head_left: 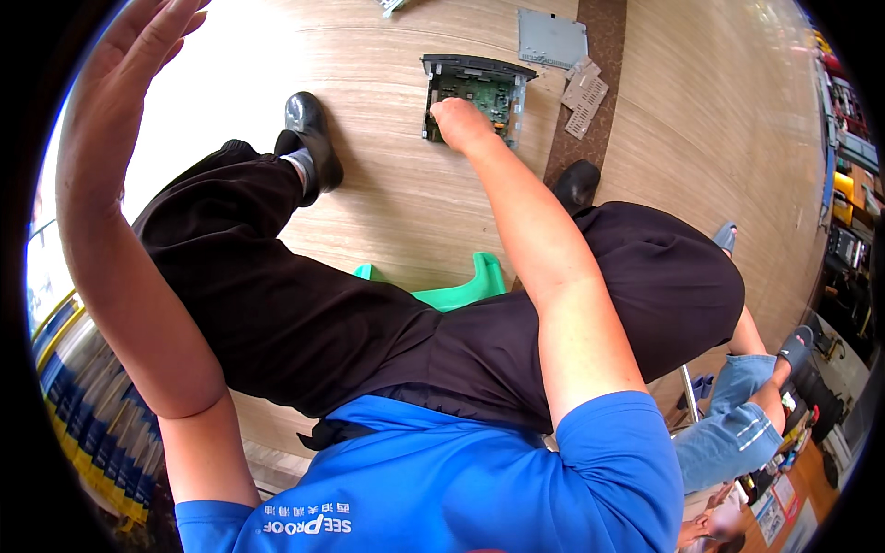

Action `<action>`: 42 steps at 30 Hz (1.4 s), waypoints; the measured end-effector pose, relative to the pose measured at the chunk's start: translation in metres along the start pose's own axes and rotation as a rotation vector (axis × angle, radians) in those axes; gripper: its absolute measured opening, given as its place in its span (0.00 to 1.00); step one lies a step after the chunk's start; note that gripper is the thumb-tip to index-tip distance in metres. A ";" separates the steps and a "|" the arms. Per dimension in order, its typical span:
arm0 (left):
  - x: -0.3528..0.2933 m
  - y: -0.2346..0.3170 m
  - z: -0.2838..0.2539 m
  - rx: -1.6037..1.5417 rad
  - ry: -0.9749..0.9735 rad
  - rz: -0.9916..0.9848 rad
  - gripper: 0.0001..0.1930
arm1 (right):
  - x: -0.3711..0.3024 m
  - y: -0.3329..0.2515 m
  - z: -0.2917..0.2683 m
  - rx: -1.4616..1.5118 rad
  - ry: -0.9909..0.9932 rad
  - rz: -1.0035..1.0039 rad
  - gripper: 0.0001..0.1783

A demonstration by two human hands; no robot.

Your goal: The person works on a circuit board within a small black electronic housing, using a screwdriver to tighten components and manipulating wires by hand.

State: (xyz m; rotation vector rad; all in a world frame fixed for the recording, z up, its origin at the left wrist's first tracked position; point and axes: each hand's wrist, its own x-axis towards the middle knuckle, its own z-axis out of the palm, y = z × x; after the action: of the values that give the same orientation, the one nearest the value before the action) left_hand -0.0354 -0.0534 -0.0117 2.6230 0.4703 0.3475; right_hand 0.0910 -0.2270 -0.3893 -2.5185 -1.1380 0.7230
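Note:
An opened electronic unit, like a car stereo [484, 89], lies on the floor in front of me. Its curved black front panel faces away, and a green circuit board shows inside the metal frame. My right hand [464, 124] reaches down to the unit's near left side. Its fingers are curled closed at the frame's edge, and whatever they grip is hidden. Raised at the far upper left, my left hand [138, 41] has its fingers stretched out and holds nothing. It is well apart from the unit.
A flat grey metal cover [553, 39] and a perforated metal plate [585, 97] lie right of the unit. Beneath me is a green plastic stool [461, 295]. Another person in denim shorts [737, 447] sits at the right, by a cluttered desk. Blue and yellow packages [92, 424] stand at left.

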 end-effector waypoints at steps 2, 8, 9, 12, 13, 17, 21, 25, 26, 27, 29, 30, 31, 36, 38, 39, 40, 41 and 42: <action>0.001 -0.002 0.008 -0.009 0.004 0.005 0.31 | 0.002 0.005 0.001 -0.002 0.003 0.002 0.09; 0.044 -0.070 0.064 0.000 -0.090 0.072 0.25 | 0.016 0.002 -0.006 -0.141 -0.025 -0.110 0.13; 0.052 -0.088 0.085 0.027 -0.153 0.061 0.24 | 0.017 -0.002 -0.010 -0.129 -0.045 -0.125 0.12; 0.049 -0.090 0.187 -0.045 -0.226 -0.112 0.19 | 0.016 0.002 -0.017 -0.060 -0.056 -0.080 0.12; 0.041 -0.118 0.225 -0.037 -0.207 -0.085 0.17 | 0.018 -0.003 -0.020 -0.089 -0.080 -0.085 0.13; -0.013 -0.148 0.327 -0.236 -0.452 -0.355 0.17 | 0.025 -0.003 -0.029 -0.039 -0.096 -0.052 0.15; -0.046 -0.153 0.379 -0.319 -0.462 -0.424 0.19 | 0.018 -0.008 -0.027 0.030 -0.139 -0.023 0.16; -0.051 -0.169 0.401 -0.448 -0.364 -0.458 0.18 | 0.019 -0.013 -0.030 0.008 -0.150 -0.026 0.16; -0.050 -0.164 0.403 -0.455 -0.376 -0.461 0.18 | 0.018 -0.009 -0.029 0.009 -0.159 -0.015 0.16; -0.045 -0.159 0.400 -0.508 -0.402 -0.515 0.17 | 0.017 -0.007 -0.029 -0.002 -0.156 -0.017 0.15; -0.040 -0.153 0.397 -0.567 -0.420 -0.552 0.14 | 0.017 -0.005 -0.027 0.006 -0.135 -0.024 0.15; -0.041 -0.152 0.396 -0.567 -0.424 -0.553 0.14 | 0.018 -0.004 -0.025 0.008 -0.137 -0.022 0.15; -0.040 -0.152 0.396 -0.618 -0.452 -0.615 0.14 | 0.018 -0.002 -0.023 -0.008 -0.128 -0.035 0.14; -0.036 -0.144 0.390 -0.763 -0.492 -0.712 0.13 | 0.012 0.000 -0.025 -0.009 -0.107 -0.045 0.13; -0.036 -0.146 0.392 -0.749 -0.471 -0.683 0.13 | 0.011 -0.001 -0.026 -0.011 -0.109 -0.043 0.12; -0.036 -0.148 0.393 -0.735 -0.450 -0.653 0.13 | 0.011 -0.001 -0.026 -0.011 -0.110 -0.043 0.12; -0.036 -0.150 0.394 -0.735 -0.450 -0.655 0.13 | 0.010 -0.001 -0.027 0.008 -0.114 -0.032 0.12; -0.036 -0.149 0.394 -0.673 -0.456 -0.623 0.12 | 0.009 0.000 -0.028 0.027 -0.118 -0.017 0.12; -0.036 -0.148 0.395 -0.611 -0.461 -0.591 0.11 | 0.008 0.000 -0.028 0.027 -0.121 -0.014 0.12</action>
State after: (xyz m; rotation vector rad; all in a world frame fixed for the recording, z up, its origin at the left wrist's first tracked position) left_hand 0.0176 -0.0949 -0.4294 1.7866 0.7904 -0.2678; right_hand 0.1110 -0.2223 -0.3687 -2.4715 -1.1755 0.8909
